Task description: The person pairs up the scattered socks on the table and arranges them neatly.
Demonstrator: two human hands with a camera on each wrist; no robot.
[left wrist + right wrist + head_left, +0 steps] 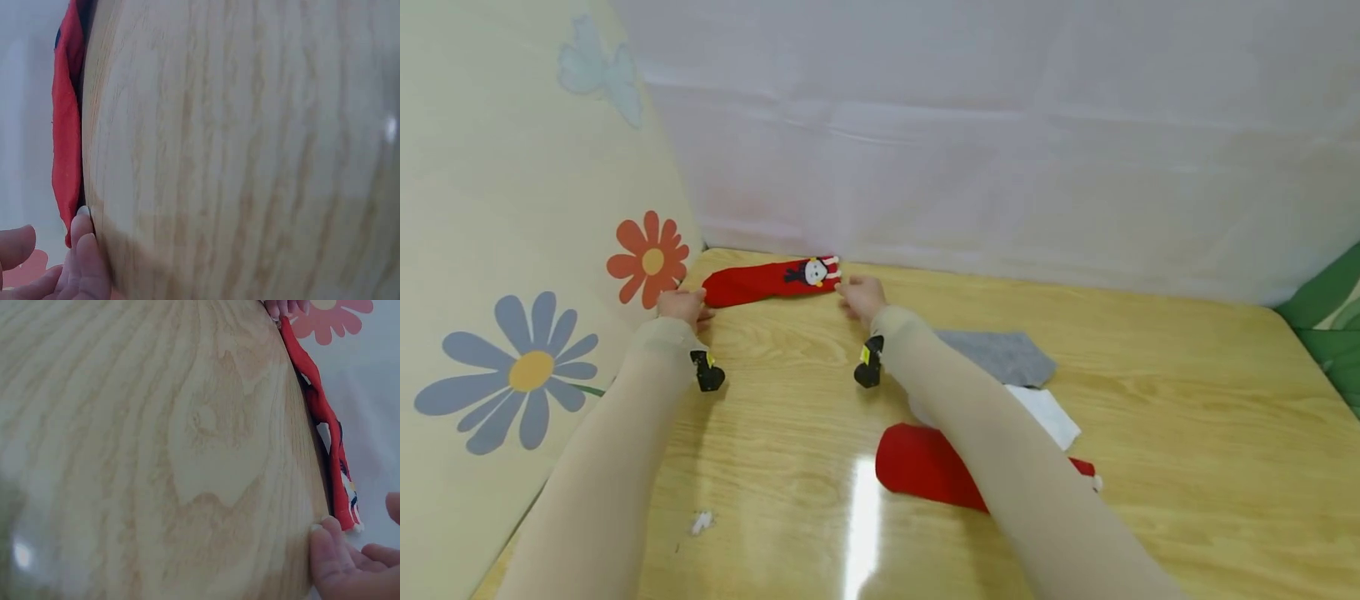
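Note:
A long red sock (748, 284) with a cartoon face and white stripes near one end lies along the table's far edge. My left hand (682, 307) is at its plain end; in the left wrist view the fingertips (82, 226) touch that end and the thumb stands apart. At the patterned end is my right hand (862, 298). The right wrist view shows its fingertips (329, 532) against the sock's end, thumb away from them. Seen from there, the sock (312, 387) is slightly rumpled.
Under and beside the right forearm lie a grey cloth piece (1000, 357), a white one (1047, 417) and another red piece (925, 462), partly hidden. A small white scrap (702, 522) is on the wooden table (775, 467). A flower-painted wall (467, 250) borders the left; white sheeting (962, 150) hangs behind.

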